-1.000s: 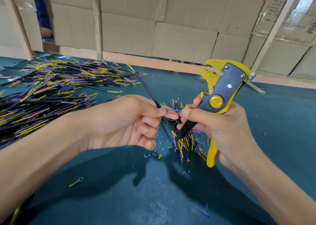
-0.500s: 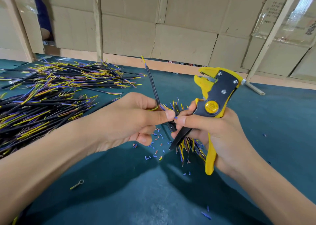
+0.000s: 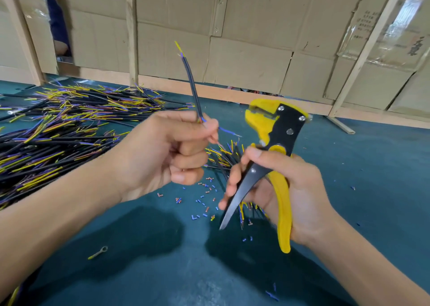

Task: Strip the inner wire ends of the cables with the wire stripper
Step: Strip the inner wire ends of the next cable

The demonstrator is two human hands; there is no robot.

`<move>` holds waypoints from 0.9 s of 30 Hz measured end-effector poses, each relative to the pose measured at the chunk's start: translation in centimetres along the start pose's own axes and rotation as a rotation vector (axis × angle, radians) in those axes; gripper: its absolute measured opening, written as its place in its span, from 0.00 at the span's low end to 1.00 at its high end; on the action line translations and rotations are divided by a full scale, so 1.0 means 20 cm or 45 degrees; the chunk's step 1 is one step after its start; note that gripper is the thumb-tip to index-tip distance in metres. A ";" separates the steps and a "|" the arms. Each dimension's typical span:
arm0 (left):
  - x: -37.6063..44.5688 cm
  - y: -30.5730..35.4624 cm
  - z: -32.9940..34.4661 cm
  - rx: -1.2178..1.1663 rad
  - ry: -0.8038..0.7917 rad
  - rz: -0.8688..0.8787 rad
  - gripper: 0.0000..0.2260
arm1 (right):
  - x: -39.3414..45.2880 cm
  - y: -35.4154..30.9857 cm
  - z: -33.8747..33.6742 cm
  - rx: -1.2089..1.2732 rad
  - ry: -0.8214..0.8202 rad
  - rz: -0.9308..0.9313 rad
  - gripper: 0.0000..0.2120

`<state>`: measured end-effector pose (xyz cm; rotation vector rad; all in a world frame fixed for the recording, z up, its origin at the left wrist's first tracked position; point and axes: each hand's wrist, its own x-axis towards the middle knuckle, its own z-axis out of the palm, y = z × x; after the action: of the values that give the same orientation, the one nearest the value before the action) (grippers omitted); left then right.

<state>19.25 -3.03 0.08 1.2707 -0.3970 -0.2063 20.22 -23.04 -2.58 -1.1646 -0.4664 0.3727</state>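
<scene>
Now we see the black cable, upright, pinched in our left hand; our right hand grips the yellow stripper beside it.

both forearms reach in from the bottom corners, bare, toward the middle. the left hand is a fist, knuckles up, thumb and forefinger pinching a cable that stands nearly upright from the top of the fist. the right hand sits lower and to the right, apart from the left, palm turned inward, gripping a stripper; thumb laid over the upper handle, fingers curled round the dark lower one, handles spread.
</scene>
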 end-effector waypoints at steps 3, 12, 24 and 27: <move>0.00 0.02 0.01 -0.120 0.075 0.079 0.08 | -0.02 0.03 0.01 -0.036 -0.093 0.052 0.09; 0.01 -0.06 0.14 -0.314 0.172 0.244 0.08 | -0.02 0.07 0.02 -0.051 -0.165 -0.010 0.05; 0.02 -0.10 0.18 -0.268 0.330 0.335 0.12 | -0.03 0.09 0.02 -0.128 -0.126 -0.081 0.05; 0.01 -0.10 0.18 -0.268 0.334 0.341 0.12 | -0.03 0.10 0.02 -0.099 -0.126 -0.090 0.06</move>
<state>18.20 -6.86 -0.84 1.0093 -0.3068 0.1426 19.55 -22.34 -4.44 -1.2055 -0.6115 0.3542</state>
